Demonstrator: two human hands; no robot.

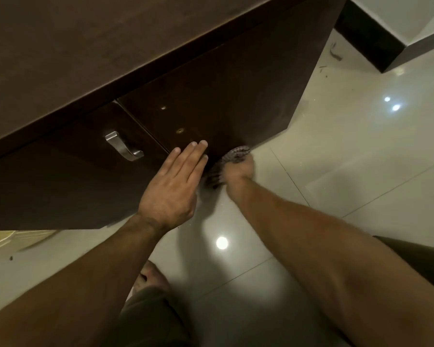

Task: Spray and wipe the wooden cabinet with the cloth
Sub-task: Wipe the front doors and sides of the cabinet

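Both of your hands are working low on the front of the dark wooden cabinet [236, 83]. You are laying your left hand [171, 186] flat against it, fingers straight and close together, the fingertips reaching across the seam between the two front panels, just below two small holes [179, 131] in the right-hand panel. Your right hand [238, 169] is curling round a patterned cloth [236, 152] and pressing it to the bottom edge of that same panel, just above the glossy tiled floor [361, 159]. Hand and cloth are showing blurred, so I cannot tell how each finger is lying. A metal handle [124, 146] is sitting on the left panel, near your left hand but apart from it. Your bare foot [150, 276] is resting on the tiles below.
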